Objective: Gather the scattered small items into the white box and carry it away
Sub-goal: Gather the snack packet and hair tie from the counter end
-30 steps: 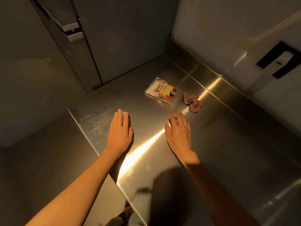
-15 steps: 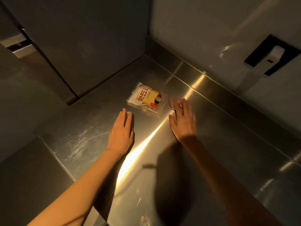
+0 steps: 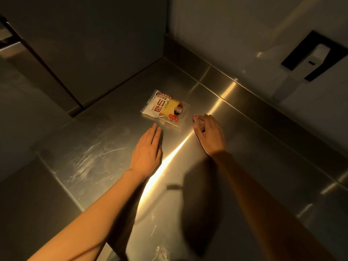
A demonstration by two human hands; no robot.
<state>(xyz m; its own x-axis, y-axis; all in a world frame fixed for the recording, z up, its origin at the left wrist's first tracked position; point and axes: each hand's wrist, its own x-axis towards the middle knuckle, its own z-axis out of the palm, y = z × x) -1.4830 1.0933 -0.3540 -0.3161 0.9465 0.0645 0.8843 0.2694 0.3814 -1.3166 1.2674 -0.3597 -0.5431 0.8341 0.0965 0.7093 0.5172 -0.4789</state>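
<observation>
Your right hand (image 3: 211, 135) sits just right of centre frame, fingers curled over a small red-and-white checked item (image 3: 196, 120) on the steel surface (image 3: 263, 166); that's your grip, closed around it, though most of the item hides under your fingers. Your left hand (image 3: 146, 149) lies flat at centre, fingers straight and together, palm down on the surface, holding nothing. Just above and between your two hands rests the snack packet (image 3: 165, 110), white and yellow, lying flat, its near corner just beside your left fingertips. The white box isn't visible.
</observation>
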